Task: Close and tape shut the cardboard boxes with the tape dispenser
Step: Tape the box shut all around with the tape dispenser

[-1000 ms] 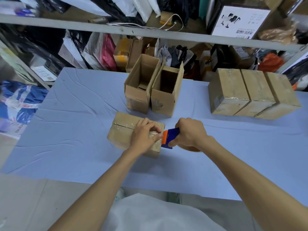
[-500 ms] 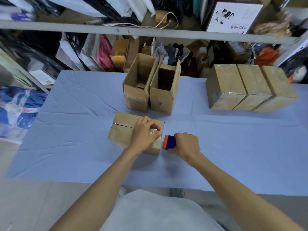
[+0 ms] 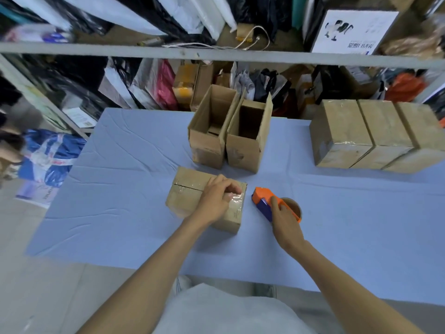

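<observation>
left hand (image 3: 218, 201) flat on closed box (image 3: 190, 191) | right hand (image 3: 285, 219) grips tape dispenser (image 3: 263, 197) beside box edge

Glossy tape (image 3: 234, 201) on matt cardboard box (image 3: 190, 192)

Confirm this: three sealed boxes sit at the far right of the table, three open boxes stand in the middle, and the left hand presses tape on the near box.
Not quite. The head view shows only two open boxes in the middle, not three. The rest holds: three sealed boxes at the far right of the table, and the left hand pressing tape on the near box.
</observation>
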